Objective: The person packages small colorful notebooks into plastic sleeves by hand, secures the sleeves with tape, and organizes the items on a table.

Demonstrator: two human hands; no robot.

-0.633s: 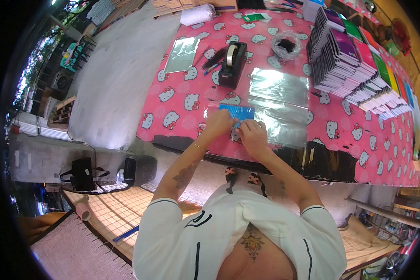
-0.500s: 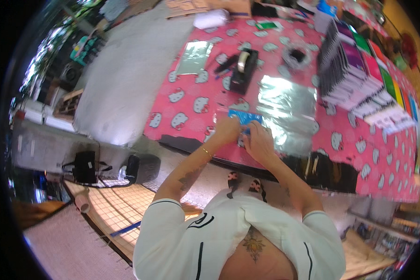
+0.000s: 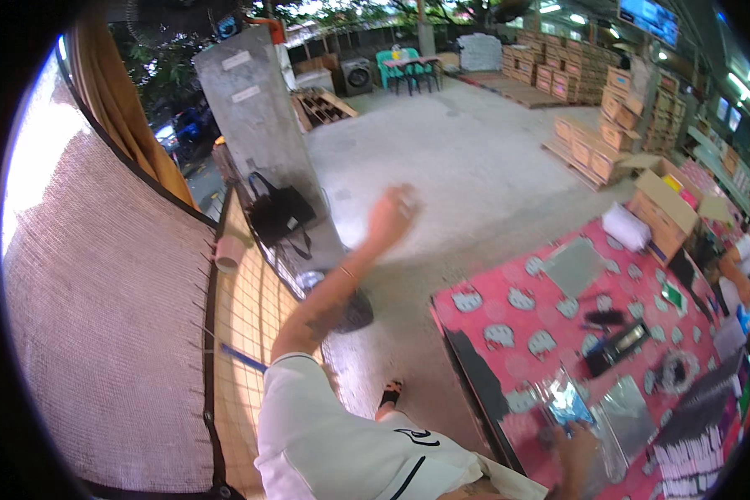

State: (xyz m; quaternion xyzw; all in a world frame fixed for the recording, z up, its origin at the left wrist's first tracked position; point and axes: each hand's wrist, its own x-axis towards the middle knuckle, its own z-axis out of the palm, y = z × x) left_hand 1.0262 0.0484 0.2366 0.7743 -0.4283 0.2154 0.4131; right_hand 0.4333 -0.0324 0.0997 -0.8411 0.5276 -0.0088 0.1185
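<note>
My left hand [image 3: 394,218] is raised away from the table, out over the concrete floor. Motion smears its fingers, and I make out nothing in them. My right hand [image 3: 577,450] is at the table's near edge, its bent fingers gripping the lower end of a flat blue packet [image 3: 568,404] in clear plastic. Beside that packet lie shiny clear plastic sleeves [image 3: 629,414]. Just beyond stands a black tape dispenser [image 3: 617,348], with a small dark object [image 3: 604,317] next to it.
The pink patterned tablecloth [image 3: 498,336] also carries more clear sleeves [image 3: 573,265], a clear tape roll [image 3: 675,371] and stacked notebooks [image 3: 692,458]. An open carton [image 3: 662,217] stands at the far end, near another person [image 3: 737,275]. A black bag [image 3: 282,215] hangs by a pillar [image 3: 258,108].
My left hand has left the blue packet and swung out to the left over the floor. My right hand stays at the packet. The view has turned left.
</note>
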